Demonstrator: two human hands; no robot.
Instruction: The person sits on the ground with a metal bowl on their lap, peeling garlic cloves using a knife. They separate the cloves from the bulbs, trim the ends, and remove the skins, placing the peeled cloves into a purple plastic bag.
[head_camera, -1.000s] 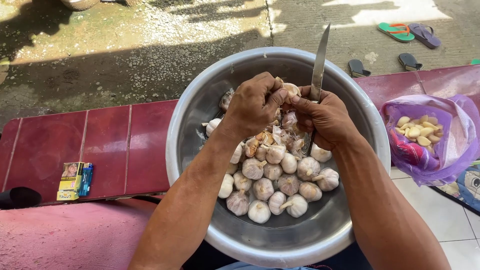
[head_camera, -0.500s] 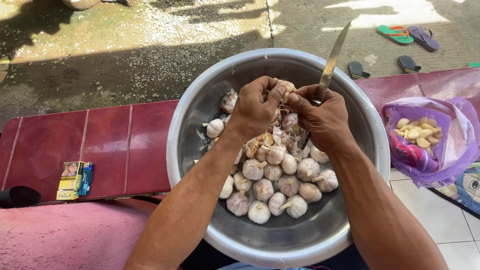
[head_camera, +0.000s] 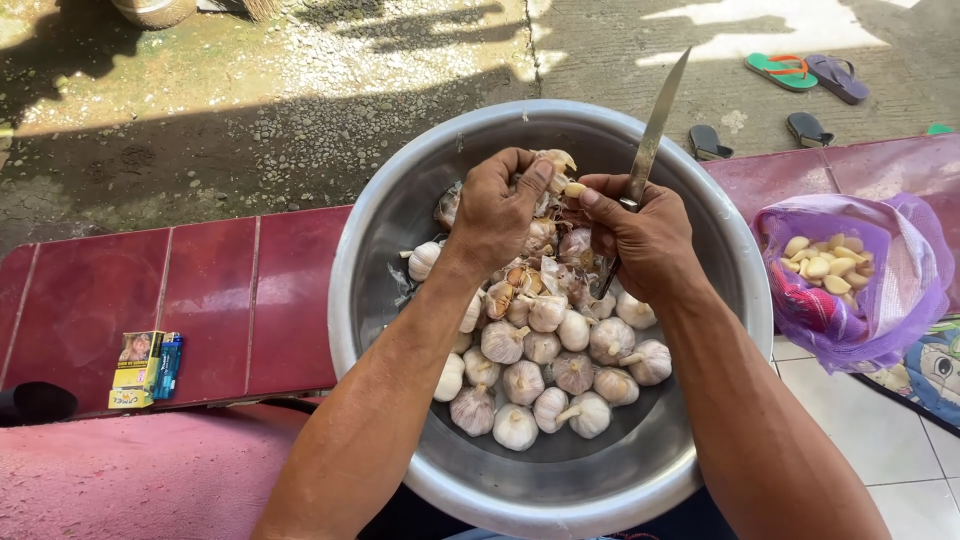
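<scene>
A: What did the left hand (head_camera: 497, 210) have?
B: Fingers pinched on a garlic bulb (head_camera: 553, 166), held over the steel bowl (head_camera: 385, 250).
A: Right hand (head_camera: 645, 235)?
B: Gripped a knife (head_camera: 652, 135), blade up & tilted right; thumb touching the bulb. More garlic heads (head_camera: 545, 375) lay in the bowl, peeled cloves in a purple bag (head_camera: 900, 290) nearby, on the right.

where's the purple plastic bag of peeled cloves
In the head view, the purple plastic bag sits right of the round metal bowl, beyond the right hand.

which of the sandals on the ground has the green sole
The green sandal, lying at the top right next to the purple sandal. It alone has a bright green sole with an orange strap; the two dark sandals lie nearer the bowl.
</scene>
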